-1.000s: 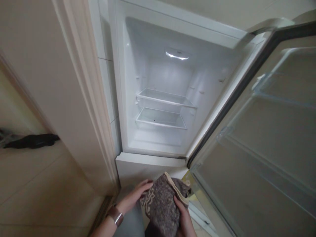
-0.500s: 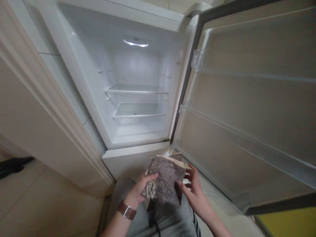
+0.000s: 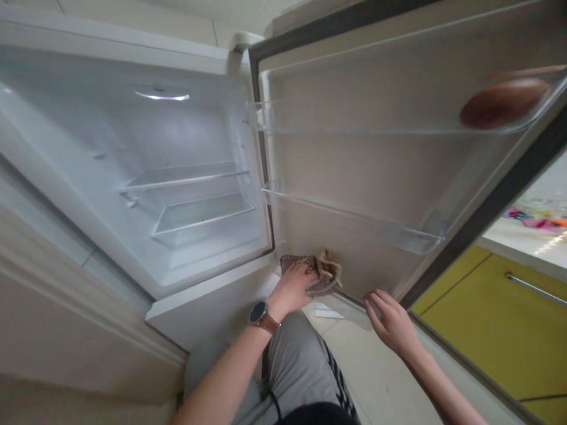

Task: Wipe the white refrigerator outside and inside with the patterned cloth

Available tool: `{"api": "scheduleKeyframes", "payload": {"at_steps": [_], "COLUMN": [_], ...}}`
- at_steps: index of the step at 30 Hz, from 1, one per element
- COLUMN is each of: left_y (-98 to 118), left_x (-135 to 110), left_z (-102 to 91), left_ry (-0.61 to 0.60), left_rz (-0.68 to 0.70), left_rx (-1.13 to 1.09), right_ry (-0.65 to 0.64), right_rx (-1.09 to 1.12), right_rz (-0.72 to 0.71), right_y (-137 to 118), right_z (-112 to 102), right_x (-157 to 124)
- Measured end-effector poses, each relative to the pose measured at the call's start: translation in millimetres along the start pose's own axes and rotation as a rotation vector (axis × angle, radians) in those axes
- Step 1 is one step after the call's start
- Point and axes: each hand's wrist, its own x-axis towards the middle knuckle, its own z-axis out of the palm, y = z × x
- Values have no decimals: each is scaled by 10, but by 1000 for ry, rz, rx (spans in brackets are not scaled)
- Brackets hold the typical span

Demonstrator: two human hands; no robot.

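My left hand (image 3: 296, 286), with a watch on its wrist, is closed on a crumpled grey-brown cloth (image 3: 325, 283). The cloth lies in the lowest part of the open fridge door (image 3: 354, 171), close to the hinge side. Part of it is hidden under the fingers. Farther right, my right hand (image 3: 387, 319) has its fingers curled at the clear lower door shelf (image 3: 354, 310), on its front edge.
On the left stands the lit fridge compartment (image 3: 186, 136) with two glass shelves. A reddish-brown rounded object (image 3: 502, 105) sits in the upper door shelf. Yellow cabinets (image 3: 496, 307) and a white counter (image 3: 509, 236) are beyond the door.
The view has turned right toward the door. Both hands held the cloth over my lap; now my left hand presses it into the door's bottom, and my right hand has let it go.
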Motion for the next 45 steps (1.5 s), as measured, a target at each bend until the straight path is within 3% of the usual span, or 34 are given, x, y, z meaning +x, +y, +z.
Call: {"api": "scheduleKeyframes", "payload": {"at_steps": [2,5,10,14,17,21,27,30,34,40,42,45], "left_y": [64,47,-176,-342,-354,-193,167,203,-56,-736,-834,-800], "left_x": [58,164,521,709,660,484,371,361,361,313,289,283], "left_z": [108,60,-185,-161,-32,153,436,522,402,-95,-183,-189], "left_ry": [-70,-109,-269,-339,-371,-338,-250,-229,-246,-208,-184,-207], "left_rz": [55,47,-46,-123,-31,49,177,195,139,-1,3,1], "left_rx": [42,-4,-199,-387,-237,-13,50,41,152,354,389,426], "right_ry": [-6,-9,183,293,319,338,342,338,353,366,375,388], "right_rx": [15,7,-40,-54,-46,-44,-40,-43,-51,-58,-51,-38], "right_rz": [2,0,4,-5,-5,24,33,53,26,-2,-8,2], "right_y": [28,29,-21,-51,-69,-96,-106,-108,-130,-189,-214,-251], "right_z": [75,196,373,446,460,453,459,472,478,460,456,461], "right_x": [3,7,-32,-50,-44,-28,-39,-55,-53,-30,-32,-35]}}
